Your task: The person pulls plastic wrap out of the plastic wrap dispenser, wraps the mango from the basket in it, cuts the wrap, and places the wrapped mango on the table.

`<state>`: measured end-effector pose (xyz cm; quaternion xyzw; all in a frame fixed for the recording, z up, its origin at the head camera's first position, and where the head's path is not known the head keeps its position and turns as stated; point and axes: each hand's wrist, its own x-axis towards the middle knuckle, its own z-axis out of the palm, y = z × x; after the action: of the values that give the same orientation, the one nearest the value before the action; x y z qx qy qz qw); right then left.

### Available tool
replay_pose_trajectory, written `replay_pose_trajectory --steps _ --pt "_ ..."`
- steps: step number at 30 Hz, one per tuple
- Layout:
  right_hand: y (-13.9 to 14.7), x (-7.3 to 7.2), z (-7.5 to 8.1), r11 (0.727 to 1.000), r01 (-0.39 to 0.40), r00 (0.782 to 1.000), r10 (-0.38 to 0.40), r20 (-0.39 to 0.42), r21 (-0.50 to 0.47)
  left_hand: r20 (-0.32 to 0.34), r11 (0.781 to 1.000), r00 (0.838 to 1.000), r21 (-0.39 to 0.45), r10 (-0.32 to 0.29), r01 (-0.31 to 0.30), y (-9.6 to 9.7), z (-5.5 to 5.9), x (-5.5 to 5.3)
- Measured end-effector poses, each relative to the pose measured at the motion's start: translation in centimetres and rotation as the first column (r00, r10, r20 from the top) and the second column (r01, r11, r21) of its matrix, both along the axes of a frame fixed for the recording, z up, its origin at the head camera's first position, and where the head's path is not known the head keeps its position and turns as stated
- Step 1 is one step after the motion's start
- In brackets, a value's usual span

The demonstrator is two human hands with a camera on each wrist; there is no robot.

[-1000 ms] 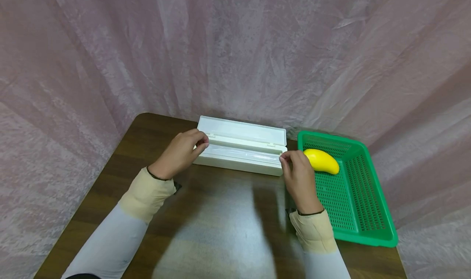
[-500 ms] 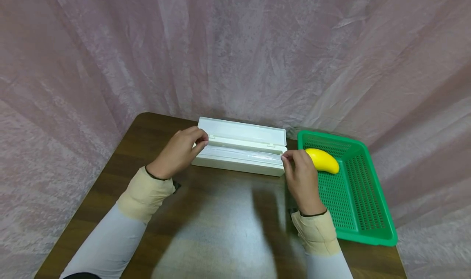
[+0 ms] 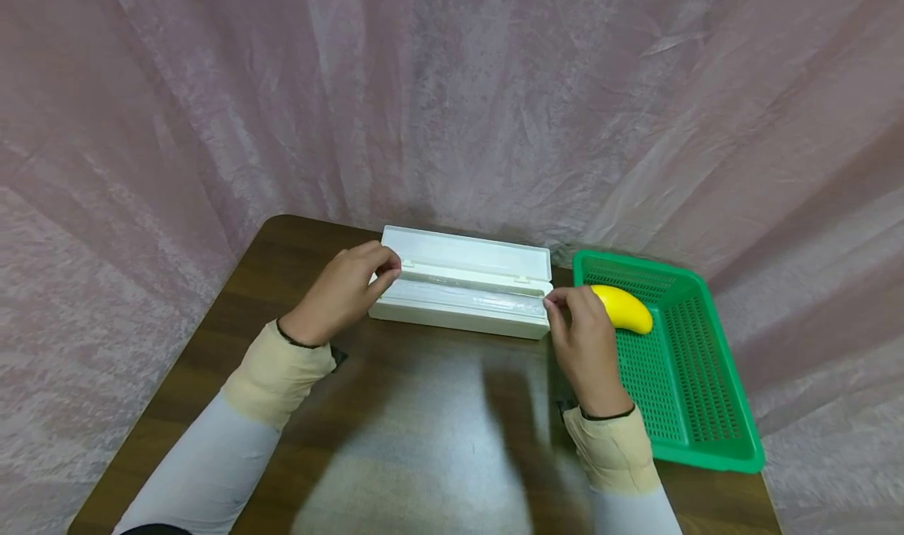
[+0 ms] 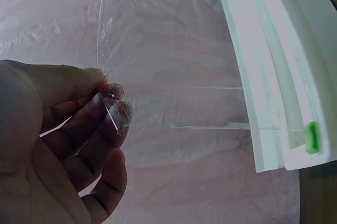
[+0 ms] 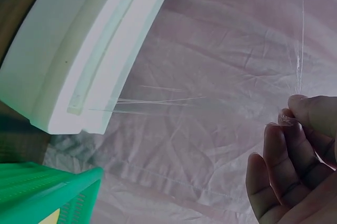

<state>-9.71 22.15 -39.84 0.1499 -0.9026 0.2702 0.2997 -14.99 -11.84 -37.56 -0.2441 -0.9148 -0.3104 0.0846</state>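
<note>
My left hand (image 3: pixel 348 290) and right hand (image 3: pixel 585 343) pinch clear film (image 4: pixel 168 82) stretched between them, the white box (image 3: pixel 459 323) mid-frame.

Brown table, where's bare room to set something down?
Largest: the table before the white box, between the forearms. Another: between the left hand and table's left edge. Crowded: around the right hand, with box and green basket close by.

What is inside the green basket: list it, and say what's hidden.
A mango-shaped yellow fruit lies toward the far left of the green basket. The right hand hides its left end and part of the basket's left side; anything there cannot be seen.
</note>
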Motion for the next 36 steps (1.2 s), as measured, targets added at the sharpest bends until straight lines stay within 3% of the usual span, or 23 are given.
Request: replay_pose_trajectory --steps 5,13,19,24,30,36 --pt "0.1 1.3 -0.2 1.000 0.006 1.000 -0.007 0.026 0.026 0.015 1.000 1.000 -0.016 -0.006 0.006 -0.2 -0.5 1.2" --pt "0.1 3.4 -1.3 0.998 -0.021 0.999 0.019 0.038 0.063 -0.030 0.999 0.999 -0.040 -0.035 0.034 -0.4 -2.0 3.3" --pt "0.3 4.0 -1.9 0.997 -0.034 0.999 0.033 0.016 0.062 -0.038 0.999 0.999 -0.038 -0.029 0.027 -0.5 -2.5 4.0" --pt "0.5 3.2 -1.8 0.998 -0.049 0.999 0.049 -0.004 0.035 -0.037 1.000 0.999 0.014 -0.020 0.020 -0.4 -2.3 3.6" --pt "0.7 1.4 -1.2 0.998 -0.057 0.998 0.058 -0.022 0.027 0.002 0.999 1.000 0.047 0.004 -0.004 -0.3 -1.5 2.3" --pt "1.4 0.2 -0.7 0.991 -0.109 0.993 0.112 -0.039 0.078 0.044 0.997 0.999 0.073 -0.001 -0.002 -0.3 -1.2 0.8"
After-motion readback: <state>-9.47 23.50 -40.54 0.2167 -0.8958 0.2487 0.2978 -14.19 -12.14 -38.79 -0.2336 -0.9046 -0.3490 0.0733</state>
